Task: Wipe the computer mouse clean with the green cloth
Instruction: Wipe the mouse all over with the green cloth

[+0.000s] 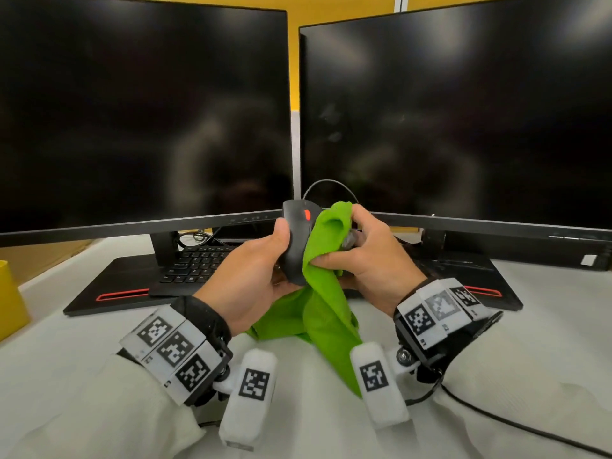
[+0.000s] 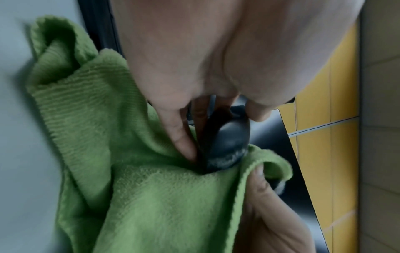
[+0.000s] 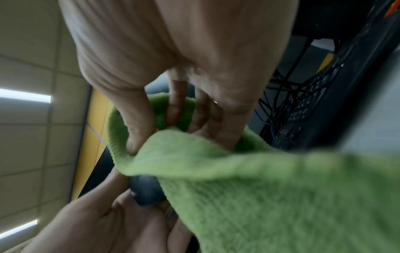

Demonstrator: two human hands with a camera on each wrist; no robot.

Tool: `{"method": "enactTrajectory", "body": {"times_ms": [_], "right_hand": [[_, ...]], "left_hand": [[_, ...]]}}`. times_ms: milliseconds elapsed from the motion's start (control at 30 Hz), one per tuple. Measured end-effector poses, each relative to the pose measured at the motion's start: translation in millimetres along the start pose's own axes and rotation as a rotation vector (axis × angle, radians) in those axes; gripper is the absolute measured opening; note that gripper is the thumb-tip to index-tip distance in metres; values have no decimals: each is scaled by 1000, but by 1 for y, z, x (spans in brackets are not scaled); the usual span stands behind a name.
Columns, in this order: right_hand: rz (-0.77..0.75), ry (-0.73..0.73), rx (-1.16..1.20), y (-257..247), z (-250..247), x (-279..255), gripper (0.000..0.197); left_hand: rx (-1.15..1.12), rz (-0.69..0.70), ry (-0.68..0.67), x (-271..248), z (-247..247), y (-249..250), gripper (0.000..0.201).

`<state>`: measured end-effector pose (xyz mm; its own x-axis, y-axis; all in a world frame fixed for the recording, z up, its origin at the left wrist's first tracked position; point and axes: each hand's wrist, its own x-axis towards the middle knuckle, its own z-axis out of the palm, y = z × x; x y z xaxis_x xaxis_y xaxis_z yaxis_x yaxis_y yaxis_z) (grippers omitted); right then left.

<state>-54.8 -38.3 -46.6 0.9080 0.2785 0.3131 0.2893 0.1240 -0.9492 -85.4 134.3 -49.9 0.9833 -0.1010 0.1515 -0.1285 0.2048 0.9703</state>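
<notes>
From the head camera, the left hand [image 1: 255, 276] grips a black computer mouse [image 1: 296, 240] lifted above the worktop [image 1: 66, 342], thumb along its left side; the fingers behind it are hidden. The mouse stands roughly upright, its red scroll wheel near the top, and its right half is covered by the green cloth [image 1: 323, 293]. The right hand [image 1: 371, 256] has its fingers curled round a bunch of that cloth and presses it against the mouse; the rest of the cloth hangs down between the wrists to the worktop. A thin cable [image 1: 328, 183] arcs up behind the mouse, where it ends is hidden. Two dark monitors [image 1: 145, 117] fill the background, and a keyboard [image 1: 195, 260] is partly blocked by the hands.

The left wrist camera shows the left hand [image 2: 216, 59] from the palm side, fingertips pinching the mouse [image 2: 227, 142], whose lower end sinks into the cloth [image 2: 151, 188]. Pale smears mark the mouse's shell near the cloth edge. Part of the right hand [image 2: 270, 214] is cut off at the bottom.

The right wrist camera is blurred: the right hand [image 3: 173, 59] clutches a fold of cloth [image 3: 270, 188] between thumb and fingers, and only a small dark patch of the mouse [image 3: 147, 191] shows beneath it, resting in the left hand [image 3: 108, 226].
</notes>
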Motion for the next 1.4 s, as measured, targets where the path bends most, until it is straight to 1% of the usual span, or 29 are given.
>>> {"method": "enactTrajectory", "body": {"times_ms": [33,100,167,300,333,433,533,567,633,700,733,800,867,933,1033,1133,1200,1267,1333,1400], "right_hand": [[0,8,-16,0,1,0,52],[6,23,-1,0,2,-1,51],[20,39,51,0,2,0,43],[52,65,165,1,-1,4,22],[47,53,182,1,-2,4,23],[24,9,166,4,-3,4,39],[-5,19,84,5,1,4,49],[-3,32,78,5,2,4,50],[4,54,112,4,2,5,40],[5,50,151,2,0,5,27],[-2,46,156,2,0,5,24],[-28,43,127,6,-1,6,29],[-46,36,56,8,1,6,45],[-23,29,-6,7,3,5,58],[-9,8,-52,5,3,3,64],[-11,-25,-91,4,0,4,79],[-13,-52,-88,4,-1,6,79],[-11,-69,-78,3,-2,7,72],[3,-55,-62,3,-2,6,61],[19,-25,-63,3,2,4,56]], "left_hand": [[35,7,-11,-1,0,-1,44],[100,26,-50,-3,-1,-1,44],[123,42,-79,-3,-4,-2,46],[87,55,-71,-3,-5,-2,42],[69,58,-69,-3,-4,-1,41],[11,64,-63,-2,-1,0,41],[37,62,-85,-3,-1,-4,44],[51,62,-89,-3,-1,-5,45],[46,57,-75,-2,-1,-5,44],[2,53,-58,-2,-1,-3,41],[-19,52,-51,-2,0,-2,41],[-35,53,-39,-2,0,-1,41],[-14,48,-31,-2,1,-2,42],[21,36,-43,-2,1,-5,46],[42,22,-49,-3,2,-5,48],[28,14,-12,-1,2,-1,46],[-1,7,26,1,1,1,43],[-14,7,44,1,2,3,43],[-15,7,40,0,4,4,43],[7,7,15,-3,6,2,45]]}}
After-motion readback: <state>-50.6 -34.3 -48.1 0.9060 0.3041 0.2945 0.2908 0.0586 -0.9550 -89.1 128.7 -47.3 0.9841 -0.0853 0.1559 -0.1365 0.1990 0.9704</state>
